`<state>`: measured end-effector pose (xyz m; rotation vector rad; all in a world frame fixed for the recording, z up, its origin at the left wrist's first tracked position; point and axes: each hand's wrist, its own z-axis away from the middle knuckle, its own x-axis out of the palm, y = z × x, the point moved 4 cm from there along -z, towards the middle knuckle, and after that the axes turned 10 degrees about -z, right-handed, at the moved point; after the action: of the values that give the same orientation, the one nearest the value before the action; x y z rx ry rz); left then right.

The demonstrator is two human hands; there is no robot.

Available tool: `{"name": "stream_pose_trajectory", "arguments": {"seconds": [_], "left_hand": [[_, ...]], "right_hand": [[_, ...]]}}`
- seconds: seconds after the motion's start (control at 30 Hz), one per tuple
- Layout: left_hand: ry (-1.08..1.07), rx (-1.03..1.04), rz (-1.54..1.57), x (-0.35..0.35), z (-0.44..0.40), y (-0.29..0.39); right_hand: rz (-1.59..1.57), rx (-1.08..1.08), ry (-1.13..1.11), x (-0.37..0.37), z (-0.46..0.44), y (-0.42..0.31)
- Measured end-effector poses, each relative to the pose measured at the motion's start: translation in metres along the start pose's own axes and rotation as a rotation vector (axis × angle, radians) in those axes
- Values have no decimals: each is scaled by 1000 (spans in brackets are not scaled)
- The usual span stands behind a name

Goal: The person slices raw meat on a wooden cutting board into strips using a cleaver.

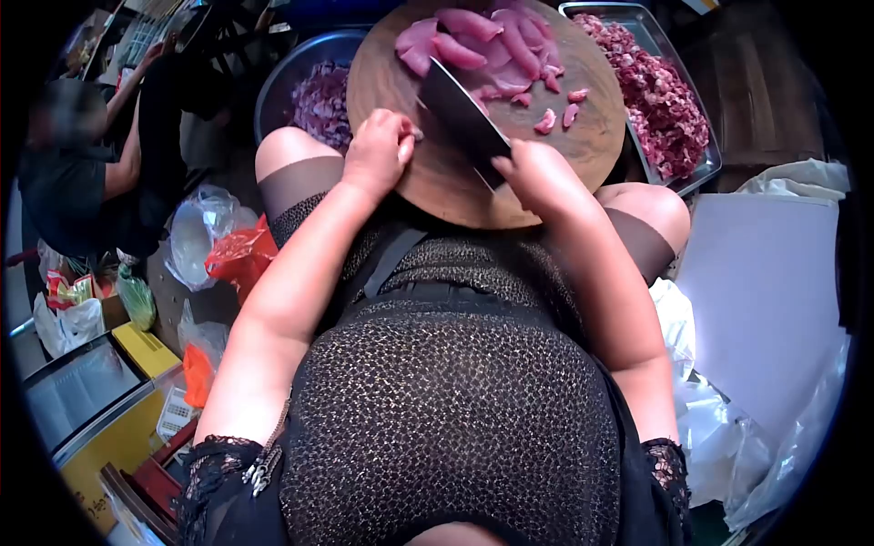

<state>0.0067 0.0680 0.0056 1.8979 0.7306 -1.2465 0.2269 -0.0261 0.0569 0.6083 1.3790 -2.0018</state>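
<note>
My right hand [537,177] is wrapped round the handle of a cleaver [460,114], whose dark broad blade points up and left over a round wooden cutting board [391,82]. At the board's left edge, my left hand [381,150] is closed with its fingers curled; a small pale bit shows at the fingertips, too small to name. Large slabs of pink raw meat [496,45] lie at the far side of the board. Several small cut pieces of meat [546,121] are scattered right of the blade.
A metal bowl [273,91] of chopped meat [320,100] stands left of the board. On the right is a metal tray [710,164] heaped with chopped meat [651,100]. Plastic bags [241,259] lie at the left, near another person [77,173]. A pale flat panel [760,291] is at the right.
</note>
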Motion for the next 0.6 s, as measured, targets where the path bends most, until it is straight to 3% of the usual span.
{"name": "stream_pose_trajectory", "arguments": {"seconds": [0.03, 0.1, 0.2, 0.23, 0.3, 0.4, 0.43, 0.53, 0.57, 0.6], "left_hand": [[-37, -132, 248, 13, -28, -7], [-46, -50, 116, 29, -58, -1], [-110, 21, 50, 62, -98, 22], [-166, -113, 23, 67, -106, 40], [-116, -88, 103, 92, -108, 63], [-224, 202, 481, 85, -99, 117], [-99, 342, 418, 71, -96, 128], [-133, 131, 210, 25, -123, 106], [80, 109, 100, 23, -129, 81], [52, -12, -44, 16, -132, 61]], "right_hand": [[29, 30, 40, -10, 12, 20], [34, -95, 80, -19, 31, 47], [-227, 159, 194, -38, 50, 60], [-216, 184, 236, -45, 53, 60], [-310, 328, 244, -49, 52, 72], [-396, 363, 300, -54, 48, 66], [-396, 357, 297, -55, 47, 65], [-612, 314, 401, -58, 54, 57], [-612, 313, 399, -60, 57, 55], [-581, 289, 320, -59, 58, 51]]}}
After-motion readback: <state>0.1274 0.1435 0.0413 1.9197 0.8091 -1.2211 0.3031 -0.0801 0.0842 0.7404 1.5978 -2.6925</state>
